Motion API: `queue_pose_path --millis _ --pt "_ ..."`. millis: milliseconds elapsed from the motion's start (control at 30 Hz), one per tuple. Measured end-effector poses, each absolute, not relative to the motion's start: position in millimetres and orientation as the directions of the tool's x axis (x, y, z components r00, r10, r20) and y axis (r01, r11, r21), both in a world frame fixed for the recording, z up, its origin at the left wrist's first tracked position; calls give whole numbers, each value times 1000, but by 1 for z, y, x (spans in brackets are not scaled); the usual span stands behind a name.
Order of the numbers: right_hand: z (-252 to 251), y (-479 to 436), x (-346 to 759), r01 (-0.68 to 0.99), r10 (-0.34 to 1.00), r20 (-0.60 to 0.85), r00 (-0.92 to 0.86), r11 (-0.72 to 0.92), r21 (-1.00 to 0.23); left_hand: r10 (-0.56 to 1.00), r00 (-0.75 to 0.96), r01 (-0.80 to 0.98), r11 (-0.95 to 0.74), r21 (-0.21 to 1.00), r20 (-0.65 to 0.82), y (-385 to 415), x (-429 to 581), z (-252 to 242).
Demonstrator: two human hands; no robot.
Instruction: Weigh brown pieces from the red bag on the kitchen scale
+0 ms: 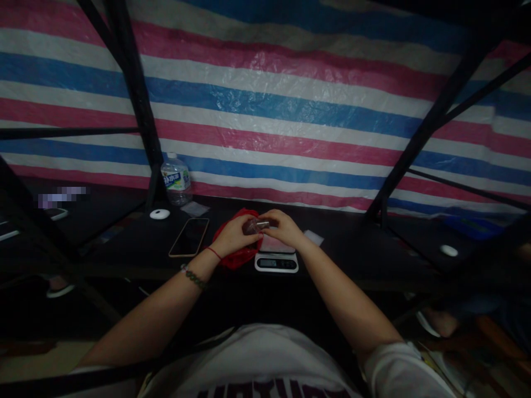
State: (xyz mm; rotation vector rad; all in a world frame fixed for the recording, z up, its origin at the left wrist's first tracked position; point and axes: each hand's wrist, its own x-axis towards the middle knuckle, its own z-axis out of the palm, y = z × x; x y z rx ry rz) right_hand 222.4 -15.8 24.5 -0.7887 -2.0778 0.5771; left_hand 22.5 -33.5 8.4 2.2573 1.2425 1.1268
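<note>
My left hand [234, 234] and my right hand [282, 226] meet above a small white digital scale [276, 262] on a dark table. Both pinch a small clear packet [256, 225] held between them. Under and behind my left hand lies a red plastic bag [236, 258]. A red string and a beaded band circle my left wrist. What the packet holds is too dim to make out.
A phone [189, 237] lies face up left of the red bag. A water bottle [176, 179] and a small white disc [160, 214] stand at the back left. Black frame poles [136, 99] rise against a striped tarp [290, 105]. Another white disc [448, 250] lies at the right.
</note>
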Motion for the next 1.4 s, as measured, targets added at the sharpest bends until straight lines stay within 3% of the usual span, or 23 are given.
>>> queue_pose_path --millis 333,533,633,733,867,1000,1100,1167,1233,1400 --pt "45 -24 217 129 713 524 -466 641 -757 853 232 324 -521 789 468 -39 30 15" --pt "39 -17 224 273 714 572 -403 691 -669 865 159 193 -500 844 476 -34 26 13" --pt "28 -11 232 318 757 539 -368 648 -692 916 118 -101 -374 922 384 -37 22 20" --pt "9 -6 243 426 825 485 -289 564 -707 945 199 -479 -136 867 258 -44 16 30" --pt "-21 -2 255 617 872 401 -279 483 -621 917 336 -616 41 787 216 -53 12 41" --pt "-36 0 260 701 868 367 -334 489 -519 920 315 -526 -37 850 235 -48 6 40" --pt "-29 -1 259 722 832 466 -302 519 -458 925 189 -205 -291 935 330 -34 -7 36" --pt "-18 -3 255 706 800 524 -293 551 -446 907 137 163 -417 894 398 -23 -18 33" --pt "-6 -5 245 654 768 532 -357 612 -445 892 75 391 -438 809 447 -14 -28 31" --pt "13 -5 193 515 638 383 -669 768 -380 881 1 526 -403 749 473 -6 -38 26"
